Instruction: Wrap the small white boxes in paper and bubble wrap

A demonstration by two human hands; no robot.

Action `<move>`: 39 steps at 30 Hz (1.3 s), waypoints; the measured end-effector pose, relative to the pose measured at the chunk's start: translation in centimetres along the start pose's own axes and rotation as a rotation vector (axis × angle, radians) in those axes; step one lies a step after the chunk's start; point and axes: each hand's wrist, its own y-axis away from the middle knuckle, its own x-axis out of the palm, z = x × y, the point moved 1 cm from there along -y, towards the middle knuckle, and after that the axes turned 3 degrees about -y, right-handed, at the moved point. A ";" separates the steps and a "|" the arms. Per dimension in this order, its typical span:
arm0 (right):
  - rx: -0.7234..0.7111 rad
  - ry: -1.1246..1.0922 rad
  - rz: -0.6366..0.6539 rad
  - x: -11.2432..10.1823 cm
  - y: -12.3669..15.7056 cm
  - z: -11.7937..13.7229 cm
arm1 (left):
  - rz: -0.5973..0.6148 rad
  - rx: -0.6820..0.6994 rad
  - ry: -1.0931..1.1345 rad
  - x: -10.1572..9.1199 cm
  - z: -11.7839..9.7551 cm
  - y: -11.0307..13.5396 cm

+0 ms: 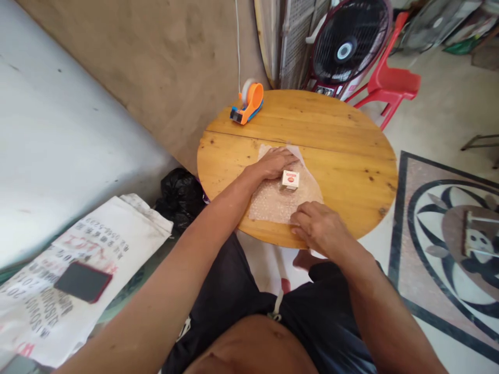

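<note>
A sheet of bubble wrap (273, 205) lies on the round wooden table (343, 156). On it stands a small white box with a red label (290, 179). My left hand (273, 162) rests flat on the far part of the wrap, fingers stretched toward the box and touching its left side. My right hand (317, 226) is at the near edge of the wrap, fingers curled and pinching that edge.
An orange tape dispenser (248, 102) sits at the table's far left. Behind the table stand a black fan (346, 44) and a red plastic chair (392, 78). Left on the floor lie a black bag (180, 195), a printed sack (58, 291) and a dark phone (83, 281).
</note>
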 end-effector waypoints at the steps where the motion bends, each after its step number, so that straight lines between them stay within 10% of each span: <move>1: -0.001 0.035 0.036 0.4 0.0 0.1 | 0.003 -0.008 -0.003 0.0 0.0 0.0; 21: -0.054 0.166 0.019 1.7 -0.6 0.2 | -0.036 0.017 0.010 0.0 0.0 0.2; 39: 0.214 0.270 -0.186 -1.5 -6.1 -5.0 | -0.029 0.065 0.021 0.4 0.7 -0.1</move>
